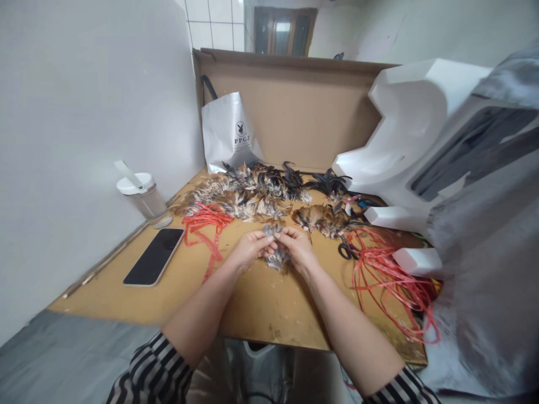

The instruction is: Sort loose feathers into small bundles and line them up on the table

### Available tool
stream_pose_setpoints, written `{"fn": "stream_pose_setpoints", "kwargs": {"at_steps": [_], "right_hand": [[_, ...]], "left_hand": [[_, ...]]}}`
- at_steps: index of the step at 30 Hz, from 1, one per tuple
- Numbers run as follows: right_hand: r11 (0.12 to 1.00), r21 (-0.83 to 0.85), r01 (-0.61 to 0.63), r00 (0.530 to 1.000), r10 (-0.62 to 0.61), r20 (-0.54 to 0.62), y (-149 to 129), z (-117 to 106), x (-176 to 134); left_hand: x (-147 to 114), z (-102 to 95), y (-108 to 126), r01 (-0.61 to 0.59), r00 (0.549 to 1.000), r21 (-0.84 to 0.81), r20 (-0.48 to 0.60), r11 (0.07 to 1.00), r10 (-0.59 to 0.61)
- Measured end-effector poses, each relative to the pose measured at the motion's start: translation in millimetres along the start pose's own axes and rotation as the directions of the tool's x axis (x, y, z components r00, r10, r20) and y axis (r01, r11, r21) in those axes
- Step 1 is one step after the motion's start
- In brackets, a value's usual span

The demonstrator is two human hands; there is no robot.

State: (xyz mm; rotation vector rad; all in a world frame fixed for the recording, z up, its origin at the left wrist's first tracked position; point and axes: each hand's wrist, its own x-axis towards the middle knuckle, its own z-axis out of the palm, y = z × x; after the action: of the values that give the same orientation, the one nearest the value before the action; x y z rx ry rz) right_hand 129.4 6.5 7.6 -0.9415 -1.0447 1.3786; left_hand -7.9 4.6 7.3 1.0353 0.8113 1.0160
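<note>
Both my hands meet over the middle of the table, fingertips pinched close together on a small bunch of grey-brown feathers point(278, 261). My left hand point(251, 248) grips it from the left side, thumb against the fingers. From the right, my right hand point(296, 247) pinches the same bunch with thumb and forefinger. Feather ends stick out above and below the fingers; the spot between the fingertips is too small to make out. Just beyond lie heaps of brown, white and black feathers point(252, 205), with a smaller brown feather pile point(320, 219) to the right.
Red plastic strips point(206, 219) lie at left, and a larger red tangle point(391, 275) at right beside black-handled scissors point(347, 248). A phone point(154, 257) and a lidded cup point(145, 196) are on the left. Behind stand a silver bag point(229, 134), cardboard point(307, 112) and white foam point(416, 123).
</note>
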Motion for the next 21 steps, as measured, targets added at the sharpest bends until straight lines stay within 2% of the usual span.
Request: {"fn": "stream_pose_setpoints", "kwargs": {"at_steps": [3, 8, 12, 14, 17, 21], "right_hand": [[0.999, 0.001, 0.034, 0.998, -0.034, -0.06, -1.4, -0.6, 0.3], [0.976, -0.085, 0.199, 0.97, -0.209, -0.127, -6.5, 0.6, -2.3], [0.894, -0.242, 0.378, 0.905, -0.412, -0.109, -8.9, -0.3, -4.2], [0.835, -0.353, 0.422, 0.877, -0.474, -0.075, -8.6, -1.6, -3.8], [0.786, -0.442, 0.431, 0.87, -0.493, -0.028, -7.2, -3.3, -2.1], [0.876, -0.303, 0.376, 0.912, -0.407, -0.047, -5.8, -3.0, -0.8]], "left_hand": [[0.1, -1.4, 0.5, 0.0, 1.0, -0.038, -0.004, 0.999, 0.0], [2.1, 0.1, 0.7, -0.017, 0.996, 0.07, -0.081, 0.997, 0.022], [4.2, 1.7, -1.1, -0.031, 0.992, 0.14, -0.115, 0.99, 0.047], [4.5, 1.9, -1.9, -0.034, 0.991, 0.159, -0.119, 0.987, 0.054], [3.7, 0.9, -2.2, -0.009, 0.996, 0.127, -0.091, 0.992, 0.021], [3.5, -3.0, -3.1, 0.027, 0.999, -0.056, -0.04, 0.998, -0.029]]}}
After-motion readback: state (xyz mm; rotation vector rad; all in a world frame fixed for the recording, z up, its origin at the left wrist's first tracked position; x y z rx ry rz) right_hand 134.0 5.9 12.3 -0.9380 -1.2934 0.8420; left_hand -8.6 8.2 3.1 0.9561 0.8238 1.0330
